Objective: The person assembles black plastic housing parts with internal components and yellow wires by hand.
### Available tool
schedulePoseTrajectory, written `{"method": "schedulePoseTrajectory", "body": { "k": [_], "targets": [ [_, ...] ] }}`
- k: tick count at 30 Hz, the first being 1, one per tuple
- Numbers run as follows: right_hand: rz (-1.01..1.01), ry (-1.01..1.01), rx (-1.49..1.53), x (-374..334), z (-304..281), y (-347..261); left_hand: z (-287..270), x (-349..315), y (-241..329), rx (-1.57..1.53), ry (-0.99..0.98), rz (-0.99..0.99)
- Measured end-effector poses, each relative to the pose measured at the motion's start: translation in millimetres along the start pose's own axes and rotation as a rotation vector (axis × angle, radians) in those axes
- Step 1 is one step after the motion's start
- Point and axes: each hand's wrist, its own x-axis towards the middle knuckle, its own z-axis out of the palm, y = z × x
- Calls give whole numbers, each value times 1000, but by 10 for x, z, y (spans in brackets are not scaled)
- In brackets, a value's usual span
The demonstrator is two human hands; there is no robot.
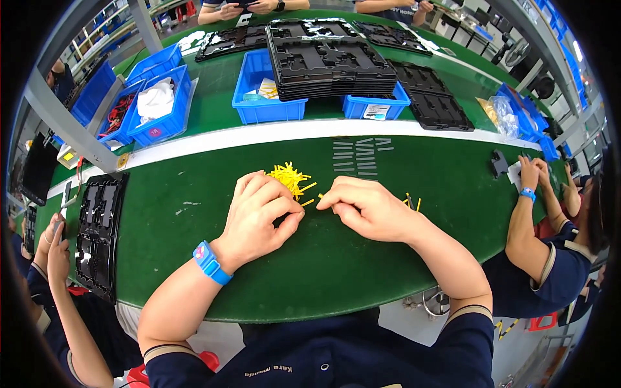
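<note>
A loose heap of short, thin yellow strips (289, 177) lies on the green tabletop, partly behind my left hand (260, 216). That hand is closed, thumb and index finger pinched together; whatever may be between them is too small to make out. My right hand (365, 208) faces it a short gap away, fingers curled, with the end of a yellow strip (321, 196) showing at its fingertips. Beyond my right hand, slim grey strips (354, 158) lie in rows on the table. A few more yellow strips (418, 204) lie beside my right wrist.
Stacked black trays (333, 64) rest across blue bins (268, 111) at the back. Another black tray (100, 226) lies at the left by a metal post (71, 129). Co-workers' hands are busy at the left (57, 249), right (532, 176) and far side. A blue bin (162, 126) holds white cloth.
</note>
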Motion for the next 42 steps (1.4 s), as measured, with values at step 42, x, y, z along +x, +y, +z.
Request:
{"method": "schedulePoseTrajectory", "body": {
  "k": [42],
  "targets": [
    [345,476,298,16,-471,387,-16,-9,-62,97,142,-122]
  ]
}}
